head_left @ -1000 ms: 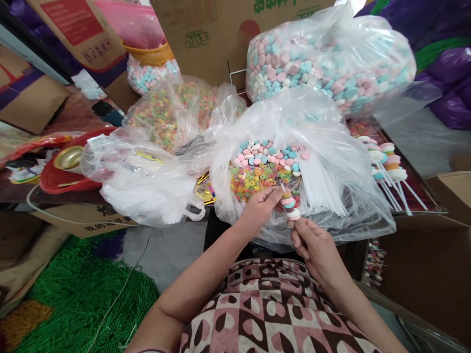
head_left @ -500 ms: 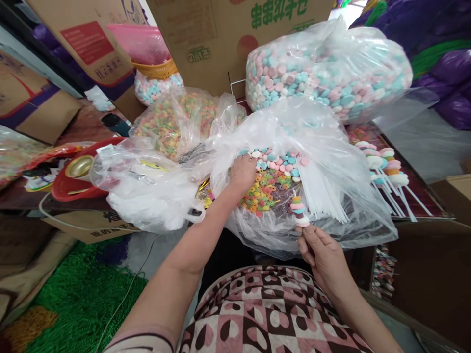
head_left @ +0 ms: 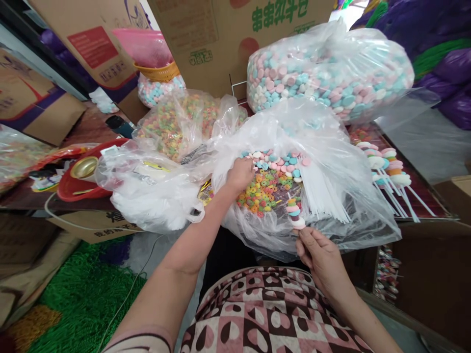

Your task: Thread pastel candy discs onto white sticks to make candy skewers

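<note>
My right hand (head_left: 318,250) pinches the lower end of a candy skewer (head_left: 294,213), held upright with pink, blue, white and orange pieces stacked on it. At the left edge of the loose marshmallows (head_left: 279,162), my left hand (head_left: 241,172) reaches down with its fingers curled. What its fingertips hold, if anything, is hidden. Ring-shaped gummies (head_left: 259,191) in yellow, green and red lie just right of and below that hand. A fan of white sticks (head_left: 324,193) rests on the clear plastic sheet to the right.
A big bag of marshmallows (head_left: 327,73) and a bag of gummy rings (head_left: 184,117) stand behind. Finished-looking skewers (head_left: 390,169) lie at the table's right. To the left are a white plastic bag (head_left: 150,196) and a red basin (head_left: 69,186).
My right hand and the skewer have shifted slightly left. The left hand stays among the marshmallows, having moved only a little. The camera view has tilted slightly.
</note>
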The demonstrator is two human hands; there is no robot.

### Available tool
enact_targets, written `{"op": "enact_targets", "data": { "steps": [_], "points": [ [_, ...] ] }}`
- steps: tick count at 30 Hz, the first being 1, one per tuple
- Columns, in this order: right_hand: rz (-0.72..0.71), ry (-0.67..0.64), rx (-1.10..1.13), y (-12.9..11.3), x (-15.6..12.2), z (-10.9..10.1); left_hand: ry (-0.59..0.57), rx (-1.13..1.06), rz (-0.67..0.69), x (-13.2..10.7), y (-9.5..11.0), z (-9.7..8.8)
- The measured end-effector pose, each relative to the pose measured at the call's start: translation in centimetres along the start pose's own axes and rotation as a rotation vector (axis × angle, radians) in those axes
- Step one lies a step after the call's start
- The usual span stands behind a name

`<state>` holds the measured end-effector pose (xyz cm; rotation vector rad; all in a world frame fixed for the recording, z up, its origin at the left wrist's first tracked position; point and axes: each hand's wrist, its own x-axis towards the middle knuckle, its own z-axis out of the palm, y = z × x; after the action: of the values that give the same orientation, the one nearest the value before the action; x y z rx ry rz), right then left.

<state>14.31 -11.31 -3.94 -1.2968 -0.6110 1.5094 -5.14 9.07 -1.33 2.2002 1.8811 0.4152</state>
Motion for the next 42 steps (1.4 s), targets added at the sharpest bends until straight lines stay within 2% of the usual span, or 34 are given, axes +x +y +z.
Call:
{"op": "enact_targets", "data": {
  "steps": [3,5,8,11,15,19,25,30,34,36,38,42],
  "points": [
    [-0.020,0.001,0.003,-0.3,0.1,-0.1,0.098,-0.411,-0.127,-1.1,-0.1,-0.7],
    [-0.047,0.006,0.005,-1.0,0.4,0.1,0.118,-0.780,-0.146,-2.6,0.1,-1.0],
    [-0.085,0.014,-0.004,-2.6,1.3,0.8,0.014,-1.275,-0.147,-5.5,1.1,-1.0],
    [-0.127,0.011,-0.032,-3.8,2.6,1.9,-0.082,-1.516,-0.181,-8.5,2.6,-0.3],
    [-0.149,-0.036,-0.091,-3.9,3.9,2.9,-0.091,-1.570,-0.125,-11.1,4.5,0.4],
    [-0.133,-0.063,-0.100,-3.3,4.0,3.0,-0.121,-1.559,-0.047,-11.9,5.1,0.4],
    [-0.154,-0.030,-0.112,-3.3,3.5,3.0,-0.243,-1.560,-0.162,-12.3,5.2,1.0],
    [-0.166,-0.061,-0.136,-3.2,3.3,2.9,-0.182,-1.491,-0.214,-12.3,5.6,1.6],
    [-0.142,-0.074,-0.125,-3.2,3.2,3.0,-0.081,-1.262,-0.120,-12.4,5.9,1.7],
    [-0.136,-0.049,-0.136,-3.3,3.2,3.0,-0.048,-1.248,-0.080,-12.5,6.1,1.8],
    [-0.141,-0.021,-0.139,-3.3,3.4,3.0,-0.087,-1.359,-0.100,-12.6,6.3,1.8],
    [-0.151,-0.013,-0.161,-2.8,3.7,2.9,-0.255,-1.493,-0.175,-12.6,6.5,1.7]
  ]
}}
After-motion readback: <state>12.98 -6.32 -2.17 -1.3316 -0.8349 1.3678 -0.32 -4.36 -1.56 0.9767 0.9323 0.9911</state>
